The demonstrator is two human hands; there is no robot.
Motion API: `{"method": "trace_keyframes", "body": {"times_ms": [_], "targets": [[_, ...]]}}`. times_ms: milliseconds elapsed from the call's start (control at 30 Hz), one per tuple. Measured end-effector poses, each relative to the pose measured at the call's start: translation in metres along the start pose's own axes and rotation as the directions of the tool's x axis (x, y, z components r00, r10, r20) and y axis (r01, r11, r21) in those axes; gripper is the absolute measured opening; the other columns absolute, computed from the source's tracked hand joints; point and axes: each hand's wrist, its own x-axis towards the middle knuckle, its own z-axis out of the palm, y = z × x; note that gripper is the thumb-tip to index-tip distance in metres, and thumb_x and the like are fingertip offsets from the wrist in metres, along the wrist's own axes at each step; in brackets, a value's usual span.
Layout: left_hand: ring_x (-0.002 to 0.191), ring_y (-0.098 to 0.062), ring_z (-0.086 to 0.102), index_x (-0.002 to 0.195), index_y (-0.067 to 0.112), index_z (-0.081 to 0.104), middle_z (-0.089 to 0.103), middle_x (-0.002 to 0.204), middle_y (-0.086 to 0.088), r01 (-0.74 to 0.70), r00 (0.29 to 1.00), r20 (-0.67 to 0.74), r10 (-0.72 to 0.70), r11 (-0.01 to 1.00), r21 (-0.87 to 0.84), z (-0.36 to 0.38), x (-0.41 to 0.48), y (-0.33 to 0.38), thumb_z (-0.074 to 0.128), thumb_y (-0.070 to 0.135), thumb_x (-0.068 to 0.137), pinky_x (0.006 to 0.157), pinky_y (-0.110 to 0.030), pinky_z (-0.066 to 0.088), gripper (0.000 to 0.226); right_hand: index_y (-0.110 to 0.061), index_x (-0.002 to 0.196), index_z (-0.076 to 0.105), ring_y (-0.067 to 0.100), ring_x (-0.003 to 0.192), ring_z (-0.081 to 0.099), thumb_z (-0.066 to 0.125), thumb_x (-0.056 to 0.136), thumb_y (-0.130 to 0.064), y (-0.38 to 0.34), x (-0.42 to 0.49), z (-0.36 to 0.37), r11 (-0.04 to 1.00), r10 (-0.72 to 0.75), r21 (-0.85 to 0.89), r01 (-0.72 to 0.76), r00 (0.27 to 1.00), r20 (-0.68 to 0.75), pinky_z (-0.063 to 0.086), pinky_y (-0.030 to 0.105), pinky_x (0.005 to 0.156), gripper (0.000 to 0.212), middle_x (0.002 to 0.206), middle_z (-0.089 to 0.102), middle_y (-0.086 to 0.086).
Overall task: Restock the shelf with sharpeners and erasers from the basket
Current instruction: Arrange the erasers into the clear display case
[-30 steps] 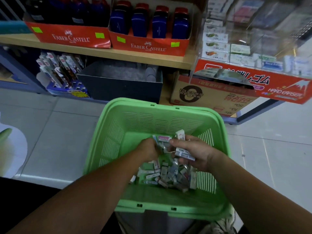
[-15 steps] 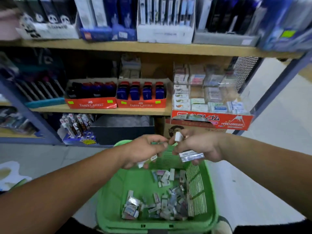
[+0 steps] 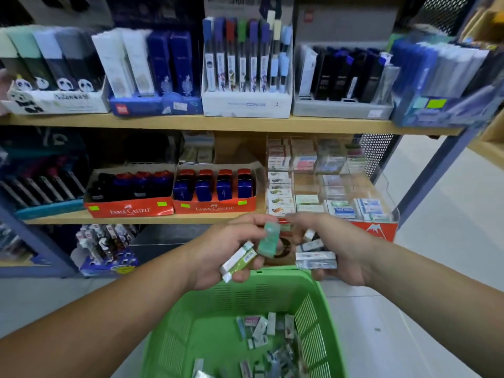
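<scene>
My left hand (image 3: 226,249) grips a few wrapped erasers (image 3: 237,261) and pinches a green eraser (image 3: 268,239) at its fingertips. My right hand (image 3: 334,246) holds a stack of wrapped erasers (image 3: 315,260) and its fingers meet the green eraser's top. Both hands hover above the far rim of the green basket (image 3: 191,331), which has several small erasers (image 3: 261,334) loose on its bottom. Straight ahead on the middle shelf stands the clear eraser display (image 3: 321,184) with a red front (image 3: 373,230).
Two red Faber-Castell trays (image 3: 128,210) of blue sharpeners (image 3: 215,186) sit left of the display on the wooden shelf (image 3: 136,220). Pen boxes (image 3: 246,105) fill the upper shelf. A blue metal post (image 3: 433,165) bounds the shelf on the right; tiled floor (image 3: 436,268) lies beyond.
Both hands rose out of the basket with erasers and came up level with the eraser display. A green eraser now sits between the fingertips. My view lifted toward the shelves.
</scene>
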Motion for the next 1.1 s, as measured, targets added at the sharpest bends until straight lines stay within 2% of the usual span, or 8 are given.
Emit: {"method": "trace_keyframes", "body": {"times_ms": [133,233,367,467,567,633,767,1100], "targets": [[0.059,-0.013,0.052,0.13,0.014,0.058,0.073,0.119,-0.011,-0.1,0.993,-0.05,0.105,0.991,0.091,0.003,0.017,0.0,0.057,0.007,0.102,0.037,-0.021,0.033,0.028,-0.025,0.082,0.076,0.02,0.079,0.054,0.075,0.081,-0.04,0.003,0.011,-0.013,0.993,-0.034,-0.112,0.036,0.999,0.022,0.041,0.026,0.05,0.015,0.088,0.063,0.001],[0.061,-0.013,0.055,0.126,0.013,0.061,0.073,0.107,-0.009,-0.135,0.986,-0.088,0.143,0.987,0.086,0.005,0.03,0.002,0.064,0.014,0.1,0.037,-0.021,0.033,0.026,-0.03,0.085,0.079,0.02,0.086,0.057,0.079,0.084,-0.049,-0.001,0.014,-0.02,0.991,-0.035,-0.13,0.037,0.999,0.02,0.044,0.028,0.055,0.02,0.09,0.065,-0.004],[0.065,-0.009,0.054,0.114,0.018,0.072,0.065,0.086,0.002,-0.155,0.978,-0.139,0.158,0.987,0.03,0.008,0.043,0.005,0.073,0.02,0.092,0.042,-0.023,0.035,0.021,-0.026,0.083,0.077,0.021,0.076,0.057,0.08,0.087,-0.045,-0.003,0.013,-0.023,0.976,-0.091,-0.189,0.105,0.993,0.077,0.041,0.028,0.051,0.02,0.084,0.064,0.002],[0.066,-0.009,0.053,0.111,0.026,0.077,0.064,0.092,0.001,-0.144,0.977,-0.157,0.145,0.989,0.018,0.012,0.049,0.007,0.073,0.024,0.091,0.045,-0.024,0.034,0.02,-0.015,0.087,0.073,0.024,0.084,0.058,0.078,0.09,-0.038,-0.005,0.013,-0.023,0.965,-0.167,-0.197,0.176,0.984,0.06,0.04,0.027,0.048,0.025,0.088,0.064,0.006],[0.062,-0.014,0.055,0.117,0.027,0.075,0.067,0.111,-0.005,-0.106,0.972,-0.221,0.083,0.99,-0.095,0.015,0.056,0.007,0.068,0.027,0.097,0.041,-0.024,0.033,0.021,-0.019,0.083,0.073,0.023,0.08,0.057,0.075,0.093,-0.038,-0.009,0.013,-0.026,0.975,-0.187,-0.118,0.187,0.982,0.007,0.04,0.028,0.052,0.021,0.083,0.063,0.003],[0.06,-0.018,0.056,0.115,0.022,0.074,0.066,0.106,-0.008,-0.091,0.966,-0.253,0.053,0.986,-0.141,0.017,0.059,0.007,0.067,0.023,0.098,0.04,-0.024,0.032,0.019,-0.021,0.079,0.072,0.021,0.074,0.057,0.074,0.094,-0.035,-0.011,0.013,-0.03,0.979,-0.191,-0.081,0.189,0.981,-0.019,0.04,0.029,0.052,0.021,0.08,0.062,0.003],[0.059,-0.018,0.054,0.107,0.019,0.078,0.072,0.096,-0.012,-0.11,0.972,-0.216,0.093,0.992,-0.067,0.024,0.059,0.007,0.063,0.007,0.098,0.041,-0.023,0.03,0.021,-0.023,0.076,0.075,0.022,0.068,0.058,0.072,0.096,-0.033,-0.01,0.012,-0.033,0.978,-0.206,-0.026,0.205,0.978,-0.027,0.036,0.028,0.049,0.022,0.08,0.061,0.006],[0.061,-0.012,0.053,0.109,0.021,0.078,0.073,0.095,-0.009,-0.201,0.967,-0.139,0.215,0.974,0.108,0.027,0.061,0.012,0.068,0.009,0.096,0.041,-0.025,0.033,0.02,-0.017,0.08,0.075,0.02,0.06,0.061,0.073,0.095,-0.033,-0.009,0.019,-0.042,0.96,-0.279,-0.019,0.279,0.96,-0.031,0.038,0.028,0.046,0.022,0.077,0.063,0.006]]}}
